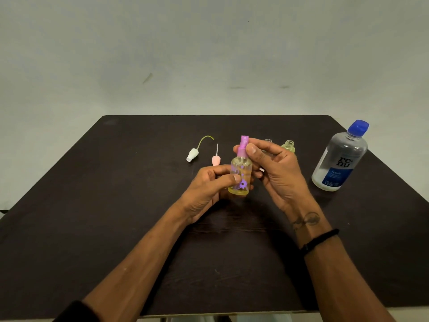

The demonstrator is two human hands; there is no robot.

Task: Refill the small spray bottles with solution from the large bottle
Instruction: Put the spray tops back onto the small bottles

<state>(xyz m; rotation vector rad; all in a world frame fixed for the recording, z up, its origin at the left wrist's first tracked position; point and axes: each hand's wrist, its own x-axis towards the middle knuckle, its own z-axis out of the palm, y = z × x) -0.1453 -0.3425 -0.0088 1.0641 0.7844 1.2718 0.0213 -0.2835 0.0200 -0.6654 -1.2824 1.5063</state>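
Note:
A small clear spray bottle (241, 169) with purple flower prints and a purple spray head (243, 145) stands upright over the table's middle. My left hand (209, 189) grips its body. My right hand (276, 168) pinches the purple head between thumb and fingers. Behind my right hand stand two small open bottles, one yellowish (289, 146), the other clear (268, 141) and mostly hidden. The large solution bottle (340, 159) with a blue cap stands at the right, capped.
Two loose spray heads lie on the dark table (116, 182) left of the held bottle: a white one (192, 154) with a curved green tube and a pink one (216, 159) with a straight tube. A pale wall rises behind the table's far edge.

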